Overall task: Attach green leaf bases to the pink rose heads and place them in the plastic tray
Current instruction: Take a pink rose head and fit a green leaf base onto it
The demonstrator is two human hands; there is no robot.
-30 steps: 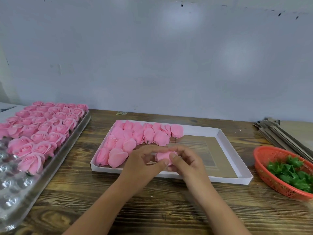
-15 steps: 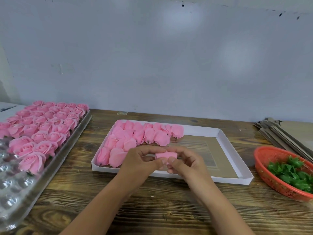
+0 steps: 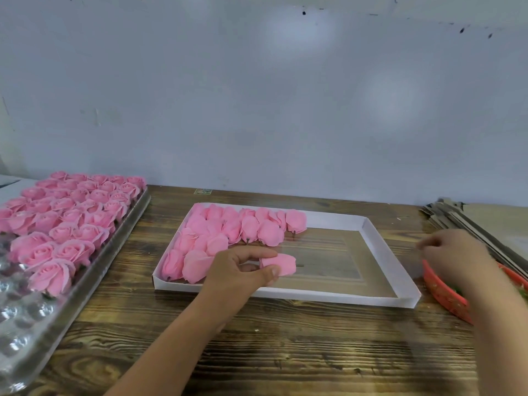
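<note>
Rose head (image 3: 281,263) pinched by left hand (image 3: 243,271) over white tray's (image 3: 380,252) near edge; right hand (image 3: 454,252), blurred, above red basket (image 3: 440,290) at right, its grasp unclear; finished roses (image 3: 71,221) far left.

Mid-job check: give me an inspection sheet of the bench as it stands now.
Surface: wooden table, bare grain in front.
Job's things: white box part-filled with loose rose heads; clear plastic tray with seated roses; red basket.
Clutter: stacked cardboard, far right.
Hands: left hand pinches one pink rose head; right hand blurred over basket.
Cables: nothing seen.
Surroundings: plain grey wall.
</note>
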